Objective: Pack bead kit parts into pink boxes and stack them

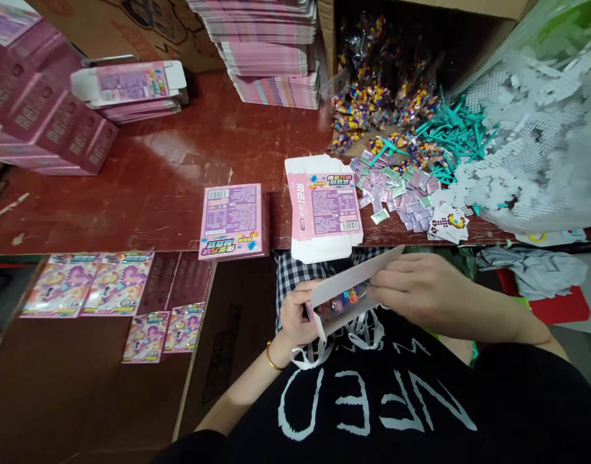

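Above my lap I hold an unfolded small carton (356,274), tilted, with its long side facing up. My left hand (299,314) grips its left end, fingers wrapped round the edge. At the right end my right hand (411,287) has its fingers bent at the opening, slightly blurred; whether they pinch a flap or something inside cannot be made out. Colourful small pieces in clear plastic (348,298) show inside the carton. Just beyond it, a flat pink-and-purple carton (331,207) lies at the table edge. To its left sits a filled, closed pink box (233,219).
On the red table (179,154) stand stacked flat cartons (271,58) and finished boxes (44,103). Bead bags (367,103), teal tweezers (457,132), small sachets (401,187) and printed cards (448,222) lie right, beside a bag of white pegboards (541,129). A cardboard box (82,386) holds packed boxes lower left.
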A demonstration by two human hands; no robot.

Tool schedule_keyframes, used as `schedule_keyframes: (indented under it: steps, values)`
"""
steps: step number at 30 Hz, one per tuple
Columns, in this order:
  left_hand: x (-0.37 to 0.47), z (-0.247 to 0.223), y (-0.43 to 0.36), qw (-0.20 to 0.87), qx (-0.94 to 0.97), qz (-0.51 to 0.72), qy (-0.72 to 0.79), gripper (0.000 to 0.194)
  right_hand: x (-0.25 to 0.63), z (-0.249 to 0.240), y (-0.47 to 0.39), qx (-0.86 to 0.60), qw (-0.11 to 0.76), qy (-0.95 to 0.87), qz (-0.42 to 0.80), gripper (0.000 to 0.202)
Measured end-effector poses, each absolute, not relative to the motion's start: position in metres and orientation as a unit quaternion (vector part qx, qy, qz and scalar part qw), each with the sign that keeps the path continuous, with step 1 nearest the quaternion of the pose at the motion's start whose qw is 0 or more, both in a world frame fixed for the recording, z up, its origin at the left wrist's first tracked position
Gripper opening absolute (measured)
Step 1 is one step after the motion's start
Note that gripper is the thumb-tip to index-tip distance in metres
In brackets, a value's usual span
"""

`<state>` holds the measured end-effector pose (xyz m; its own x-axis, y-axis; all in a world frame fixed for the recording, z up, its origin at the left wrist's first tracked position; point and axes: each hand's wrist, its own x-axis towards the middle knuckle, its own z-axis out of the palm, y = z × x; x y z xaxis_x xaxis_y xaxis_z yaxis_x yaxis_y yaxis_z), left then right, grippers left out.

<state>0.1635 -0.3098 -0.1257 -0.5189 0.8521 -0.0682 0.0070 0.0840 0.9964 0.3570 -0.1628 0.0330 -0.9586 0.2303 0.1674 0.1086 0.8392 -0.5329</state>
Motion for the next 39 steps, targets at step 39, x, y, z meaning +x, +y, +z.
schedule_keyframes:
  steps: [39]
  values:
    - [0.167, -0.11, -0.265, 0.336, 0.397, 0.597, 0.61, 0.033, 0.352, -0.085, -0.143, -0.231, 0.249, -0.702, 0.626, 0.031]
